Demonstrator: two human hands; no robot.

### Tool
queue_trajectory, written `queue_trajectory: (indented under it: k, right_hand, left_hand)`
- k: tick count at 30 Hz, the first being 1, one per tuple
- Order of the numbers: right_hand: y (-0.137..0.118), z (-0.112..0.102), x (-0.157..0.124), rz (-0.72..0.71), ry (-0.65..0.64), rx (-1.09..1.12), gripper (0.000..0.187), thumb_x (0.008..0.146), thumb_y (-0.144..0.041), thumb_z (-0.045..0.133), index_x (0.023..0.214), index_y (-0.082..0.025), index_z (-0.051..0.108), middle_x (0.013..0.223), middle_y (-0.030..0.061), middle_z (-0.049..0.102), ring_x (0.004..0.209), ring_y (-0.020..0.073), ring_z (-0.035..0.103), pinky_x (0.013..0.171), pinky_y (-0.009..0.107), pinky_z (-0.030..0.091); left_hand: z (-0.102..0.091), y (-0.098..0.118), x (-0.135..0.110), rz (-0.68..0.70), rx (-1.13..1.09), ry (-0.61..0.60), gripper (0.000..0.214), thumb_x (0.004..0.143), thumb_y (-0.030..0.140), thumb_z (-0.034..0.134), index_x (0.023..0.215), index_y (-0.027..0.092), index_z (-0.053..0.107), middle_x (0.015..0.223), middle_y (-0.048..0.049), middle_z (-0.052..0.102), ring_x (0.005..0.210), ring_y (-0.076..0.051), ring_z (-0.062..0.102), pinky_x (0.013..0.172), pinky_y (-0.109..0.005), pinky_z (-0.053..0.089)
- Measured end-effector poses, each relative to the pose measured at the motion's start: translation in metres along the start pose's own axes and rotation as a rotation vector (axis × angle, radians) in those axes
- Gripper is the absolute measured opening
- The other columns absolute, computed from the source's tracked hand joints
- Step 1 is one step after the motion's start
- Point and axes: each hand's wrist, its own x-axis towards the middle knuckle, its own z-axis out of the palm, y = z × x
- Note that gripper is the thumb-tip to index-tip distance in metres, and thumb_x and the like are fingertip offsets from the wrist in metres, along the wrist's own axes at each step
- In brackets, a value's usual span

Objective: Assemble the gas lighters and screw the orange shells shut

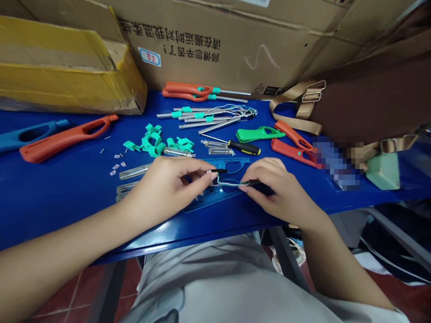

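Note:
My left hand [175,181] pinches a small black part with a pale end [220,171] between thumb and fingertips. Thin white and green wires [229,183] run from there to my right hand [279,188], whose thumb and fingers close on their dark far end. What that end is remains partly covered by the fingers. Beneath both hands lie two blue lighter shell halves [210,198], their hollow insides facing up. Clear fuel tanks [134,172] rest beside my left wrist, some partly behind it. A black-and-yellow screwdriver [245,147] lies just beyond the shells.
Teal plastic pieces [151,140], metal lighter tubes with wires [202,116] and assembled orange lighters [188,91] lie farther back. Orange shells [67,137] are at left, green shells [259,133] at right. Cardboard boxes [215,27] wall the back; a brown strapped bag [363,89] stands right.

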Motion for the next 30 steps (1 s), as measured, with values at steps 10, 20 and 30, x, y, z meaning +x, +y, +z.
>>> queue_trajectory:
  k: [10,20,30]
  right_hand:
    - [0.003,0.009,-0.009,-0.250,0.227,-0.173,0.019,0.087,-0.013,0.073,0.103,-0.020,0.067,0.090,0.0042,0.074,0.081,0.0184,0.064,0.081,0.039,0.049]
    - [0.012,0.006,-0.014,-0.267,0.170,-0.209,0.025,0.092,-0.011,0.067,0.116,-0.018,0.064,0.100,0.0069,0.077,0.086,0.0188,0.067,0.083,0.039,0.051]
    - [0.016,0.005,-0.013,-0.147,-0.033,-0.061,0.014,0.097,-0.017,0.063,0.108,-0.020,0.072,0.102,0.0073,0.070,0.091,0.0182,0.059,0.081,0.037,0.047]
  left_hand:
    - [0.001,0.006,0.005,-0.262,-0.284,-0.115,0.016,0.091,0.030,0.069,0.093,0.016,0.076,0.072,0.0020,0.073,0.055,-0.007,0.066,0.053,-0.013,0.058]
    - [0.003,0.004,-0.001,0.005,0.051,-0.110,0.019,0.095,0.032,0.065,0.094,0.017,0.077,0.073,0.0017,0.073,0.061,-0.011,0.066,0.056,-0.020,0.053]
    - [0.001,-0.002,-0.002,0.349,0.376,-0.064,0.018,0.097,0.021,0.062,0.105,0.012,0.077,0.094,-0.0053,0.073,0.085,-0.015,0.069,0.079,-0.024,0.052]
